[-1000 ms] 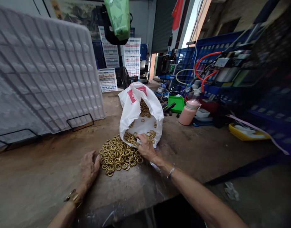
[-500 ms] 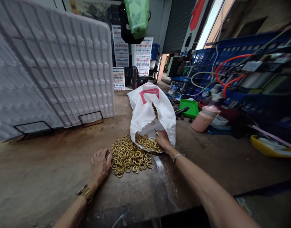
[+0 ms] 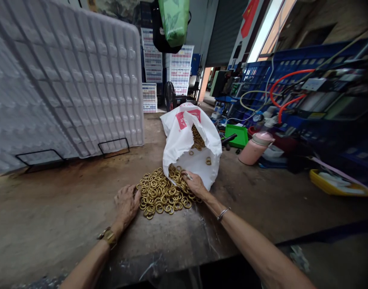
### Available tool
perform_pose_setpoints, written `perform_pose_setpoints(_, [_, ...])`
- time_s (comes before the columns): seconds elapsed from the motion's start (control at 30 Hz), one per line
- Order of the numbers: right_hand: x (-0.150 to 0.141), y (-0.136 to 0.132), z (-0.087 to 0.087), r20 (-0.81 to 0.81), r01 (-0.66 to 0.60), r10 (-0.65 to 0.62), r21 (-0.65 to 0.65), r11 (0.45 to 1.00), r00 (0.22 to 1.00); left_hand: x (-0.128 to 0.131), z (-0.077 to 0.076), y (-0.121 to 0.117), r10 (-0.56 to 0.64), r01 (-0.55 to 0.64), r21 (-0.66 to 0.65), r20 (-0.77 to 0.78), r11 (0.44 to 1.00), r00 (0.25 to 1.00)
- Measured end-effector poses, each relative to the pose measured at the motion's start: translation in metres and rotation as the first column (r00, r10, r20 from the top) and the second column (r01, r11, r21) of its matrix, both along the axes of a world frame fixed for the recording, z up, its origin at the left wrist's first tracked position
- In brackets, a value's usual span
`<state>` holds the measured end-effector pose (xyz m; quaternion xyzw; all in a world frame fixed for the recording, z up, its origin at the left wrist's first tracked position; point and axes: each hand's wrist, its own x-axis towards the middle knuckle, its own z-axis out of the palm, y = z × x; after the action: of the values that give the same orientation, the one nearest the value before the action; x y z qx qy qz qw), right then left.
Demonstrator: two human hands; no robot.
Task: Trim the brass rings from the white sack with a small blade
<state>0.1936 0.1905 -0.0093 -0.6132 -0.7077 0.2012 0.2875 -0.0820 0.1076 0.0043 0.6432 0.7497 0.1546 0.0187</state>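
Observation:
A loose pile of brass-coloured metal rings (image 3: 160, 192) lies on the worktop. Beside its left edge my left hand (image 3: 127, 202) rests on the surface, fingers spread and the thumb side against the rings. Behind the pile, a white sack (image 3: 174, 140) with red print lies on its side, torn open towards me, more rings showing inside. My right hand (image 3: 194, 183) is at the sack's mouth, fingers curled against the rings there. A small pale object shows between those fingers, too small to name; the fingertips are partly hidden.
Ribbed translucent plastic trays (image 3: 112, 88) stand upright on the left in black wire holders (image 3: 114, 147). To the right are a pink bottle (image 3: 256, 148), a green tray (image 3: 236, 135) and a yellow tray (image 3: 337, 185). A green bag (image 3: 173, 22) hangs overhead.
My right hand has moved left and slightly towards me, from inside the sack to the pile, pushing rings out. The sack's opening gapes wider. My left hand has barely moved.

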Motion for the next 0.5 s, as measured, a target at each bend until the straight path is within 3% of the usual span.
perform_pose_setpoints(0.23, [-0.035, -0.033, 0.002, 0.022, -0.079, 0.077, 0.133, 0.988, 0.997, 0.003, 0.006, -0.001, 0.007, -0.007, -0.021, -0.007, 1.0, 1.0])
perform_pose_setpoints(0.43, [-0.027, -0.054, 0.009, 0.146, -0.319, 0.288, 0.278, 0.906, 0.946, 0.002, 0.005, -0.002, -0.008, 0.008, -0.019, 0.0, 1.0, 1.0])
perform_pose_setpoints(0.5, [-0.023, -0.049, 0.012, 0.119, -0.301, 0.277, 0.328, 0.895, 0.953, 0.001, 0.002, -0.001, -0.01, 0.01, -0.006, -0.006, 1.0, 1.0])
